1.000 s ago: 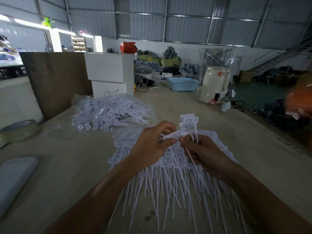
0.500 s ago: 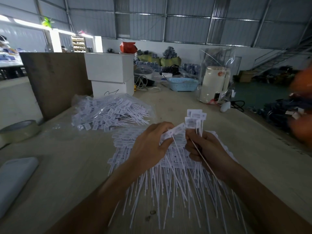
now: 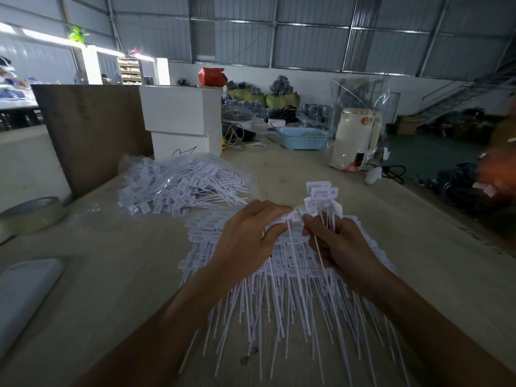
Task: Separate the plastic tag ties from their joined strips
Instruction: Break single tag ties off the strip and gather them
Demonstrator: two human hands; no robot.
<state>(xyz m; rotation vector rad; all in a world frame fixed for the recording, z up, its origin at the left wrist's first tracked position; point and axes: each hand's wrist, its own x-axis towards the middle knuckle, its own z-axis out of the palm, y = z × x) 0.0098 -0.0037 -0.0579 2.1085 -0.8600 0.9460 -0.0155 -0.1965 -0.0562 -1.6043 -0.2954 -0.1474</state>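
My right hand (image 3: 339,247) grips a small bunch of joined white tag ties (image 3: 322,196), their label heads sticking up above my fingers. My left hand (image 3: 247,238) pinches the head of a single tag tie (image 3: 287,219) at the left edge of that bunch, its thin tail hanging down between my hands. Under both hands lies a wide pile of white tag ties (image 3: 279,303) with tails fanned toward me. A second heap of tag ties in clear plastic (image 3: 181,185) lies further back on the left.
A wooden table (image 3: 111,275) carries a tape roll (image 3: 30,213) and a white flat object (image 3: 25,291) at the left. Behind stand white boxes (image 3: 181,121), a brown board (image 3: 92,129), a blue basket (image 3: 303,138) and a bagged kettle (image 3: 354,138). A blurred orange shape (image 3: 499,169) is at the right edge.
Both hands have shifted slightly right and up with the bunch. My left fingers have closed in on one tie head at the bunch's left edge.
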